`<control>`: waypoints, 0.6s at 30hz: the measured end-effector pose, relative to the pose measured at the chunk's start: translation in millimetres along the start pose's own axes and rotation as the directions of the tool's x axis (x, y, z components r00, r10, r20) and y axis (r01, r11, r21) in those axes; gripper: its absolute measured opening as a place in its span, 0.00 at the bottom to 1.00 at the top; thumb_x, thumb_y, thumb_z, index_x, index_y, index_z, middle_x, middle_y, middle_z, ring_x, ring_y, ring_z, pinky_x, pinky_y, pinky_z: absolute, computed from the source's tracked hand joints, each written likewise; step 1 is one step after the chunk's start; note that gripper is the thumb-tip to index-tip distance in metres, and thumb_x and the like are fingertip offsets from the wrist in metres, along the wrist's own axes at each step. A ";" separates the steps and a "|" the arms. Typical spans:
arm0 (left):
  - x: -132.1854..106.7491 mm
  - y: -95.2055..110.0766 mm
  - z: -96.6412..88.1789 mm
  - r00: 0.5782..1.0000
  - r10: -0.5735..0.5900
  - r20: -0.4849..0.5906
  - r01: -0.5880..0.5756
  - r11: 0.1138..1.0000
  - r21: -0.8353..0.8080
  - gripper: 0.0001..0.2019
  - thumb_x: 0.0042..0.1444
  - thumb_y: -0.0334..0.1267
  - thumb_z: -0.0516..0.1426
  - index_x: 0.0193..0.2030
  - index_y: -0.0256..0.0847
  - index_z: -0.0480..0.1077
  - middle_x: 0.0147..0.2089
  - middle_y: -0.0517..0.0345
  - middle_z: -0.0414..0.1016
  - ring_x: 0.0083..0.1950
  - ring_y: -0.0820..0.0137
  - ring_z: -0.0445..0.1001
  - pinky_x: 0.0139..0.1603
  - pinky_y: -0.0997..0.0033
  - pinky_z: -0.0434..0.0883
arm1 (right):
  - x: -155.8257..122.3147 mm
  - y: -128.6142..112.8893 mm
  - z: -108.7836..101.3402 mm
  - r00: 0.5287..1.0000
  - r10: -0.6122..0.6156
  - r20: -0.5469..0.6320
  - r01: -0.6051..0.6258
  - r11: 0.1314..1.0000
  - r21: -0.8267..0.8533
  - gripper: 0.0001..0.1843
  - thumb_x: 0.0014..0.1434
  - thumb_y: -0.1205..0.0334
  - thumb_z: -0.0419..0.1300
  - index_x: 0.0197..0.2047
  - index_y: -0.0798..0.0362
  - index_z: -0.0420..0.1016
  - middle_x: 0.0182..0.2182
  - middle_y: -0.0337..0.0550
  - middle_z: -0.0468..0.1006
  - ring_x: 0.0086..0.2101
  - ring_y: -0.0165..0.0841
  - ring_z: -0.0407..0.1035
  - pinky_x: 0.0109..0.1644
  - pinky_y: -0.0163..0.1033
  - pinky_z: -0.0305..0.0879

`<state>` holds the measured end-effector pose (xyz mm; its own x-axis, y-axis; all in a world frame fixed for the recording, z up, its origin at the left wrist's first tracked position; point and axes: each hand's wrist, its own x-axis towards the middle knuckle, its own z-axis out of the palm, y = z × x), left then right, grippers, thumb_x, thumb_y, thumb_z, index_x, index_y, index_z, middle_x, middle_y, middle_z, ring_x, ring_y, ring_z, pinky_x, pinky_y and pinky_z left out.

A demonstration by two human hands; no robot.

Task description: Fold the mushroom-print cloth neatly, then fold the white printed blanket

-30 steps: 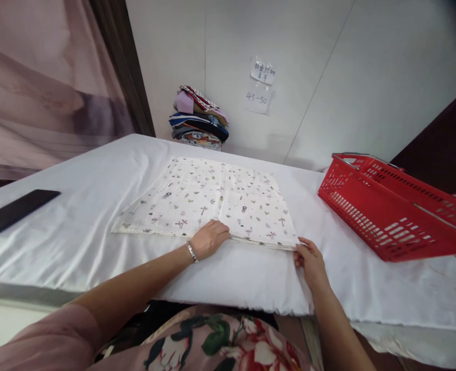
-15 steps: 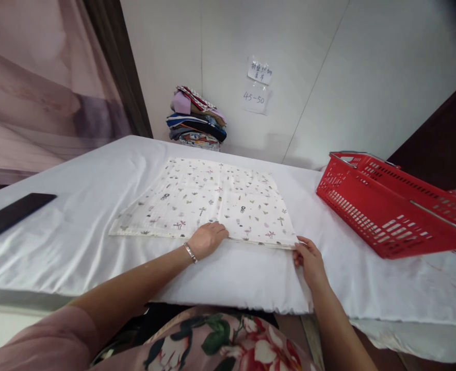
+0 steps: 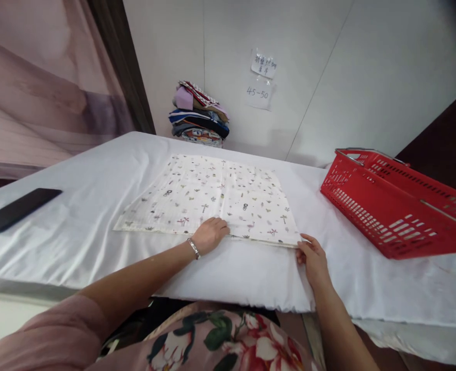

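A white cloth (image 3: 212, 196) printed with small palm trees and other little motifs lies flat in layers, with a faint crease down its middle. My left hand (image 3: 211, 234) is at the middle of its near edge, fingers together and curled over that edge; their tips are partly hidden. At the near right corner, my right hand (image 3: 312, 256) pinches the cloth between thumb and fingers. The layered edges show along the near side between my hands.
A white-covered table (image 3: 92, 170) lies under the cloth. To the right stands a red perforated basket (image 3: 383, 211) with metal handles. A black flat object (image 3: 21, 208) lies at left. Folded fabrics (image 3: 200, 116) are stacked by the wall beside paper signs (image 3: 262, 80).
The view has shifted slightly, so everything sits a little differently in frame. Both hands keep their places on the cloth, which looks unchanged.
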<state>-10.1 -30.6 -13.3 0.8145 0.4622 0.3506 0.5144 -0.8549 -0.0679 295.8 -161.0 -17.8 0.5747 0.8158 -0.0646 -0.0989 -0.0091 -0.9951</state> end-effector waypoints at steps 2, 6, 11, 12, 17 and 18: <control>-1.7 2.1 -1.6 1.000 0.013 -0.005 -0.013 1.000 -0.023 0.09 0.58 0.27 0.48 0.38 0.38 0.69 0.37 0.54 0.70 0.38 0.68 0.65 0.39 0.68 0.61 | 1.0 -0.4 -1.7 1.000 0.007 -0.024 -0.006 0.999 0.045 0.20 0.44 0.57 0.65 0.41 0.51 0.69 0.15 0.31 0.66 0.16 0.24 0.58 0.17 0.28 0.52; -3.4 8.8 -4.8 1.000 0.001 0.018 0.000 0.999 -0.041 0.08 0.59 0.30 0.49 0.41 0.40 0.68 0.40 0.55 0.70 0.40 0.68 0.66 0.39 0.68 0.61 | 1.8 0.5 -6.2 0.998 0.047 -0.046 -0.043 0.995 0.089 0.21 0.41 0.58 0.66 0.40 0.51 0.70 0.16 0.32 0.67 0.17 0.25 0.59 0.17 0.28 0.52; -9.5 16.6 -5.4 0.997 -0.052 0.049 0.052 0.999 0.001 0.07 0.59 0.32 0.49 0.41 0.40 0.67 0.40 0.55 0.70 0.41 0.68 0.65 0.39 0.67 0.61 | 0.3 2.2 -8.7 0.996 0.068 -0.049 -0.065 0.996 0.057 0.23 0.38 0.58 0.68 0.40 0.51 0.71 0.17 0.34 0.68 0.19 0.26 0.60 0.17 0.28 0.55; -11.7 17.3 -5.7 0.998 -0.055 0.044 0.055 0.998 0.004 0.07 0.59 0.32 0.48 0.41 0.40 0.67 0.39 0.55 0.70 0.41 0.68 0.65 0.39 0.67 0.61 | 0.2 2.8 -9.2 0.997 0.069 -0.047 -0.066 0.996 0.062 0.23 0.38 0.58 0.68 0.40 0.51 0.72 0.17 0.34 0.68 0.19 0.26 0.60 0.17 0.28 0.55; -22.9 15.6 -10.1 0.995 -0.099 0.033 0.099 0.995 -0.006 0.08 0.59 0.31 0.48 0.43 0.39 0.65 0.39 0.53 0.70 0.42 0.68 0.65 0.40 0.68 0.61 | 2.5 7.9 -12.4 0.998 0.049 -0.048 -0.045 0.997 0.068 0.22 0.35 0.58 0.69 0.38 0.50 0.73 0.19 0.37 0.68 0.20 0.28 0.61 0.16 0.30 0.56; -23.8 14.9 -11.3 0.992 -0.114 0.045 0.114 0.993 -0.004 0.08 0.58 0.30 0.49 0.43 0.39 0.65 0.39 0.53 0.70 0.42 0.68 0.64 0.39 0.68 0.61 | 2.9 8.9 -13.3 0.998 0.040 -0.049 -0.037 0.998 0.057 0.22 0.36 0.58 0.68 0.37 0.50 0.74 0.19 0.38 0.68 0.20 0.29 0.61 0.16 0.31 0.56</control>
<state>-24.9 -57.0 -12.1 0.7622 0.5665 0.3133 0.6028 -0.7975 -0.0243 307.4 -166.4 -27.8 0.6095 0.7855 -0.1077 -0.1662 -0.0063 -0.9861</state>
